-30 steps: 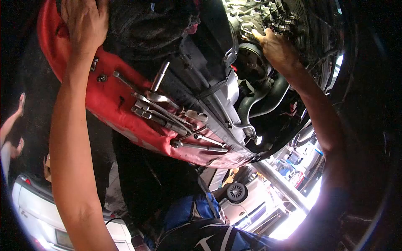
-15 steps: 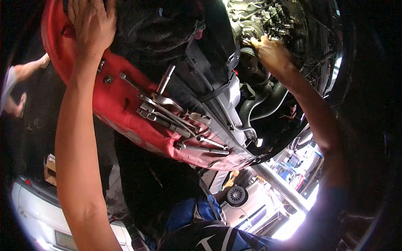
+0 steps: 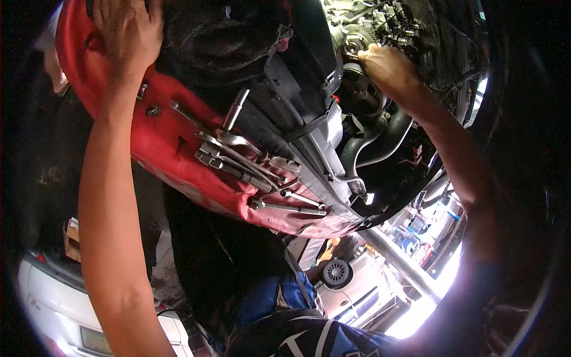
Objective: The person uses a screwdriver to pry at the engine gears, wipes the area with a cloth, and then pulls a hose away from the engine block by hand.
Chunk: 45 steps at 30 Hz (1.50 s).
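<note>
My left hand (image 3: 129, 37) lies flat on the red padded cover (image 3: 163, 134) at the car's edge, fingers stretched out and cut off by the top of the view. Over the engine (image 3: 389, 27), my right hand (image 3: 389, 70) is closed, its fingertips pinched beside a toothed gear (image 3: 358, 37). What they hold, if anything, is hidden. Between my arms, several tools rest on the cover: a socket extension (image 3: 235, 110) sticking up, a ratchet (image 3: 285, 208) and a combination wrench (image 3: 303, 201). Neither hand touches these tools.
A black hose (image 3: 357, 152) curves below my right forearm. Dark cloth (image 3: 220, 53) lies beside my left hand. On the floor side are a white car (image 3: 59, 303), a cardboard box (image 3: 72, 241) and a wheel (image 3: 337, 273). Part of another person (image 3: 56, 74) shows at far left.
My right hand has shifted slightly to the right, staying near the gear. My left hand stays on the cover. The other person at the left has moved up in view.
</note>
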Tool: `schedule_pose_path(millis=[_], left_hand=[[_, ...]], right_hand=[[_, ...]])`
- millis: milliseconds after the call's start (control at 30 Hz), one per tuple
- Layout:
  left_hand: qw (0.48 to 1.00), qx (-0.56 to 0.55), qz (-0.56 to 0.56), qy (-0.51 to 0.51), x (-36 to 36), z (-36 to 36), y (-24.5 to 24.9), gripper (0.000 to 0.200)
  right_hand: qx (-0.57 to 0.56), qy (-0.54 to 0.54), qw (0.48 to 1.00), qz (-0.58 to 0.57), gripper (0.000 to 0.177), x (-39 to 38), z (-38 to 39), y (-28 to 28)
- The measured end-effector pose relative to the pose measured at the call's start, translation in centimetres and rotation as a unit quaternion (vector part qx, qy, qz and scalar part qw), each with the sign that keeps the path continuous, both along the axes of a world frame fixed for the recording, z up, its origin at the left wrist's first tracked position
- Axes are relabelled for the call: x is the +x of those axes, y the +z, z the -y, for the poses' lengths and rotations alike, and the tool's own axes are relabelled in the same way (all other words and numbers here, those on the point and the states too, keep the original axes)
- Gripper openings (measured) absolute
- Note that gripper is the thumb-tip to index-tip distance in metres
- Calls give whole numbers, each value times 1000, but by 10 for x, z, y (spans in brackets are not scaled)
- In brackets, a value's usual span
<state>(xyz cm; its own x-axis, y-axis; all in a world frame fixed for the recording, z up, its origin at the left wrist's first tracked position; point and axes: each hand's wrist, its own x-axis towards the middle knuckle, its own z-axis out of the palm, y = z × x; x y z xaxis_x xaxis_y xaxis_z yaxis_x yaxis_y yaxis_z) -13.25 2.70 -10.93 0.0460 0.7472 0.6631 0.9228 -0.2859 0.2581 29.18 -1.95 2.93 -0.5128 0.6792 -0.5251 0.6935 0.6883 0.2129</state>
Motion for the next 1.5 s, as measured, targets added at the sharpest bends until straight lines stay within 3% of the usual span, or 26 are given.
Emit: schedule_pose_path(millis=[100, 200, 300, 367, 433, 500, 567, 633, 733, 1033, 1133, 1200, 1267, 1333, 1500], left_hand=[[1000, -9, 6, 17, 2, 1, 0, 54], [999, -35, -4, 7, 0, 3, 4, 54], [1000, -20, 4, 5, 3, 2, 8, 53], [1000, -15, 5, 2, 1, 0, 6, 52], [1000, -19, 10, 0, 2, 4, 4, 52], [1000, -19, 12, 0, 2, 2, 6, 52], [1000, -18, 4, 5, 1, 0, 6, 52], [1000, -17, 6, 5, 2, 2, 1, 52], [1000, -7, 6, 1, 1, 0, 0, 52], [1000, -28, 3, 6, 2, 2, 8, 53], [999, -30, 12, 7, 3, 4, 10, 53], [999, -30, 15, 2, 3, 4, 10, 53], [999, -35, 23, -10, 4, 5, 12, 53], [999, -43, 9, 3, 5, 3, 14, 53], [996, -58, -43, 52, 5, 7, 14, 52]], right_hand=[[21, -43, 994, 96, 15, -14, -6, -5], [-18, -82, 993, 79, 16, -22, -6, 6], [3, 17, 997, 72, 17, -20, -12, 2], [51, 85, 995, -17, 15, -27, -4, 28], [19, -36, 994, 103, 15, -15, -6, -3], [46, 68, 997, 14, 14, -16, 0, 17], [53, 96, 994, 25, 14, -16, -3, 16], [30, 47, 989, 139, 15, -6, -9, -7], [-20, -5, 984, 175, 14, -12, -11, -4], [-27, 32, 998, 45, 13, -7, -27, 4], [-28, -9, 992, 127, 12, -8, -29, 1], [42, 74, 996, -31, 12, -12, -24, 19], [50, 90, 993, -63, 11, -11, -22, 25], [-2, 55, 998, 31, 10, -8, -37, 21], [-27, 95, 995, 6, 8, -5, -44, 21]])
